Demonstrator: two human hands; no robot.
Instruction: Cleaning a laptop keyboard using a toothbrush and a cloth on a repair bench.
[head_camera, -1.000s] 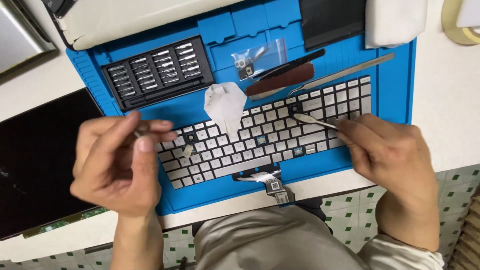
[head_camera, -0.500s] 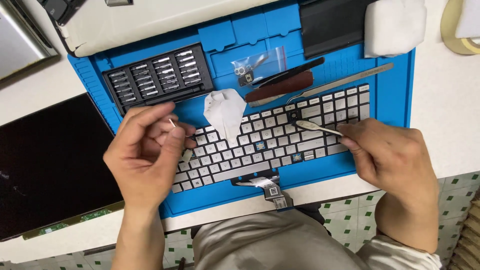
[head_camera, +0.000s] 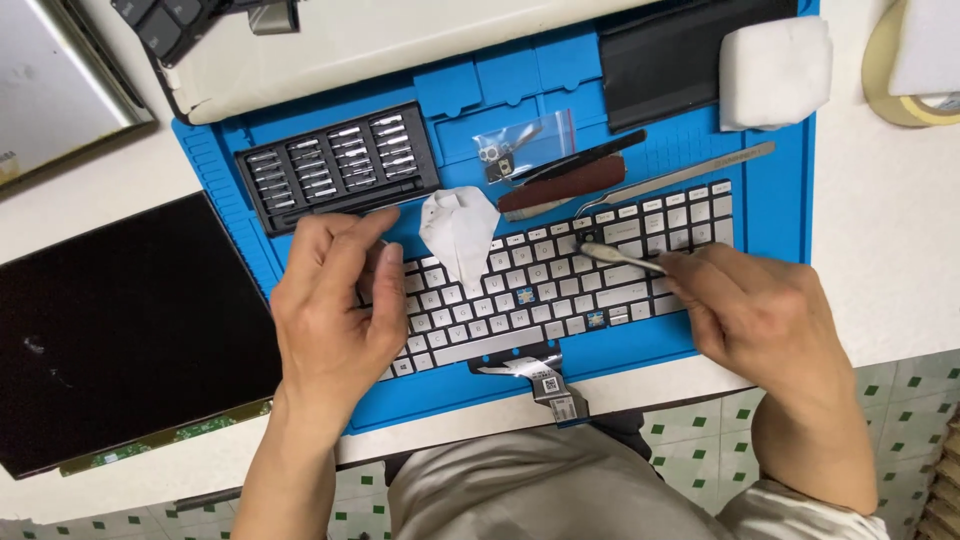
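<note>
The right hand (head_camera: 765, 315) pinches a slim metal spudger (head_camera: 620, 258), its tip on a key gap at about one o'clock of the laptop keyboard (head_camera: 560, 285), which lies loose on the blue repair mat (head_camera: 780, 200). The left hand (head_camera: 335, 300) rests half-curled on the keyboard's nine-o'clock end, seemingly empty, though its fingertips are hidden. Levering too steeply could snap a key clip or skid the unanchored keyboard toward the crumpled wipe (head_camera: 460, 230) at eleven o'clock.

One head-worn view, looking steeply down, close over the table (head_camera: 880, 260), its near edge at the picture's bottom.
</note>
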